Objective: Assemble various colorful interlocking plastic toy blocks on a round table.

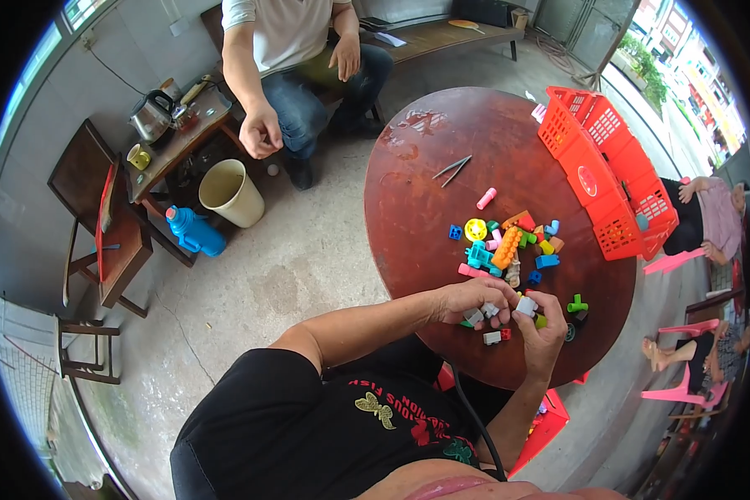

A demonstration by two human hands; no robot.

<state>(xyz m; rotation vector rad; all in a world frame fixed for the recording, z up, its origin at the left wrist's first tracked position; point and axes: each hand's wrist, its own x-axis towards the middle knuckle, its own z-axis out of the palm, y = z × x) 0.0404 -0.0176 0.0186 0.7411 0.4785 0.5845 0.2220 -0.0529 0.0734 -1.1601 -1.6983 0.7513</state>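
My left hand is closed over the near part of a round table, its fingers curled around small white and grey toy blocks. Just beside it, my right hand pinches a white toy block between thumb and fingers. The two hands nearly meet. Beyond them lies a loose pile of coloured toy pieces, with an orange bumpy block, a teal wheeled piece and a yellow round piece. Close to my right hand is a green branched piece. A red block sits below my fingers.
Tweezers and a pink piece lie farther out on the dark red table. A red plastic basket stands at its right edge. Another person sits beyond the table. A bin and blue flask are on the floor.
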